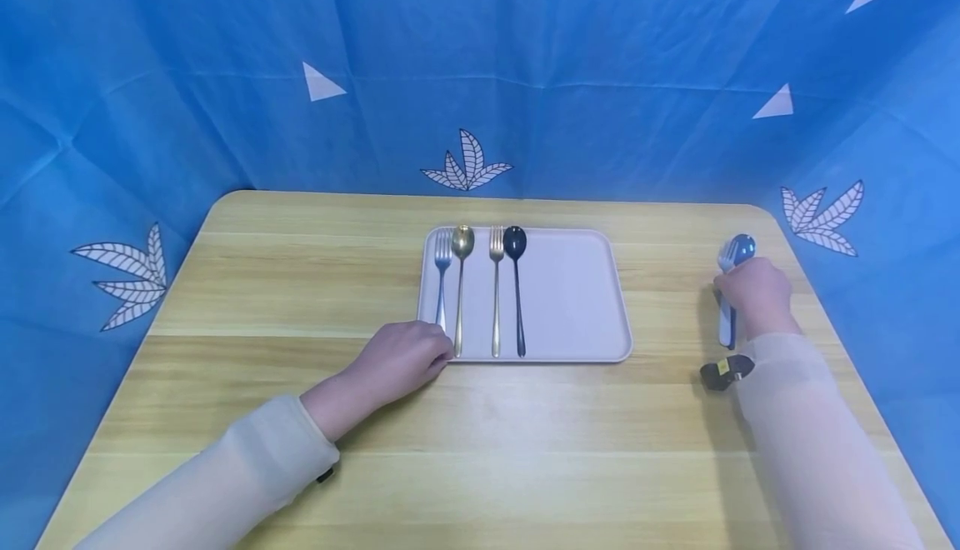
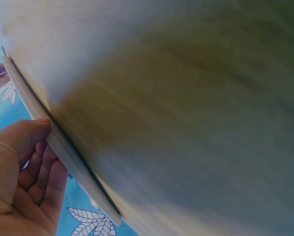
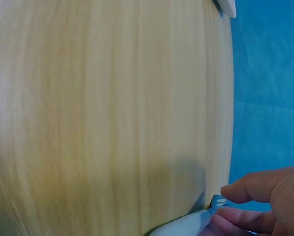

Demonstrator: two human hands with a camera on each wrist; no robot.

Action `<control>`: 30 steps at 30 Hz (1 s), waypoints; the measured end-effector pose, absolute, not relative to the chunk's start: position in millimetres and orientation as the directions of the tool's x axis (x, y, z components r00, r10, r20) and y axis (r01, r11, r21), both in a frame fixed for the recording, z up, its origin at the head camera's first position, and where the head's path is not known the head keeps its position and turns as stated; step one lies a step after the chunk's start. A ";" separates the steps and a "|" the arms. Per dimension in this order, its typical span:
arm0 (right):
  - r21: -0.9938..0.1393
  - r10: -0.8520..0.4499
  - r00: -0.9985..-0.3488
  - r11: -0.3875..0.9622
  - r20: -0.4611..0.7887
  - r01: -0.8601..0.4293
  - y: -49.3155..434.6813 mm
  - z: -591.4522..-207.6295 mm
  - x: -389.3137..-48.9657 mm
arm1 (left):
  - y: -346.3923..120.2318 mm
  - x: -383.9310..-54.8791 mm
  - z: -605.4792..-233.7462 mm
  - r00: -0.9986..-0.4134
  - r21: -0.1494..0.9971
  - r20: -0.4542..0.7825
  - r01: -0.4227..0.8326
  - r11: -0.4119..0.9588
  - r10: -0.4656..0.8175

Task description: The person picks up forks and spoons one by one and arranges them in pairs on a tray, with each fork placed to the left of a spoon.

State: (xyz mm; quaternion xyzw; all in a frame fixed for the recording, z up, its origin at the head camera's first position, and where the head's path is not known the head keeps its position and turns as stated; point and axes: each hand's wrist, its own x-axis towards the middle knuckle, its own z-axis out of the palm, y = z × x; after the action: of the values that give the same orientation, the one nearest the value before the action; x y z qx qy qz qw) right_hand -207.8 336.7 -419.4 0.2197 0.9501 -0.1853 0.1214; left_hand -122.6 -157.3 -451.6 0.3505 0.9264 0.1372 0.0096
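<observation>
At the front left corner of a pale rectangular tray [image 1: 573,300], my left hand [image 1: 397,362] pinches the rim. The left wrist view shows its thumb [image 2: 41,129] against the outer wall. On the tray lie a silver fork [image 1: 442,262], a gold spoon [image 1: 462,243], a gold fork [image 1: 496,283] and a black spoon [image 1: 518,300], handles toward me. Far to the right, my right hand [image 1: 756,287] pinches a small white-handled fork [image 1: 724,325]. Close beside this fork is a spoon with a blue head [image 1: 743,247], its middle hidden under the hand.
The wooden table [image 1: 525,458] has rounded far corners. A blue cloth [image 1: 540,75] with white triangles and leaf prints hangs behind it and at both sides. A dark wrist device [image 1: 726,372] sits at the right cuff.
</observation>
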 end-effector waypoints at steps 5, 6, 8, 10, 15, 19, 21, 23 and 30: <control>-0.280 0.397 -0.861 0.829 -0.317 0.485 336.9 -422.9 -209.0 | -155.9 -123.2 -450.5 -0.753 0.259 0.082 0.649 0.715 0.653; -0.280 0.399 -0.861 0.828 -0.315 0.486 336.9 -423.6 -209.1 | -155.9 -123.2 -450.6 -0.753 0.257 0.082 0.649 0.716 0.653; -0.274 0.395 -0.864 0.833 -0.312 0.480 337.1 -425.0 -209.6 | -156.1 -123.2 -450.8 -0.754 0.256 0.081 0.648 0.717 0.652; -0.273 0.392 -0.866 0.836 -0.309 0.476 337.5 -426.0 -210.2 | -156.2 -123.3 -451.0 -0.752 0.256 0.082 0.650 0.716 0.654; -0.274 0.385 -0.871 0.841 -0.305 0.467 339.1 -428.4 -212.3 | -156.8 -123.7 -452.0 -0.749 0.253 0.089 0.654 0.713 0.656; -0.265 0.350 -0.894 0.867 -0.279 0.422 339.4 -430.0 -212.6 | -157.0 -123.5 -451.7 -0.749 0.253 0.090 0.654 0.713 0.656; -0.270 0.340 -0.901 0.872 -0.269 0.409 338.5 -430.7 -212.1 | -157.0 -123.4 -451.8 -0.749 0.254 0.088 0.654 0.713 0.656; -0.278 0.333 -0.906 0.873 -0.262 0.401 337.7 -431.4 -211.8 | -157.0 -123.3 -452.0 -0.750 0.257 0.085 0.652 0.713 0.656; -0.284 0.321 -0.913 0.878 -0.251 0.386 337.5 -434.2 -213.4 | -156.9 -122.7 -452.4 -0.752 0.256 0.080 0.650 0.716 0.654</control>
State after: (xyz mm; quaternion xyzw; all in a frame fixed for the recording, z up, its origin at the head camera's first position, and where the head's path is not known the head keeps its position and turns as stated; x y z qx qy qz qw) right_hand -213.4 337.5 -434.2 0.1835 0.9639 -0.1660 0.0987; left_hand -122.7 -156.9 -452.4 0.3520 0.9262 0.1352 0.0083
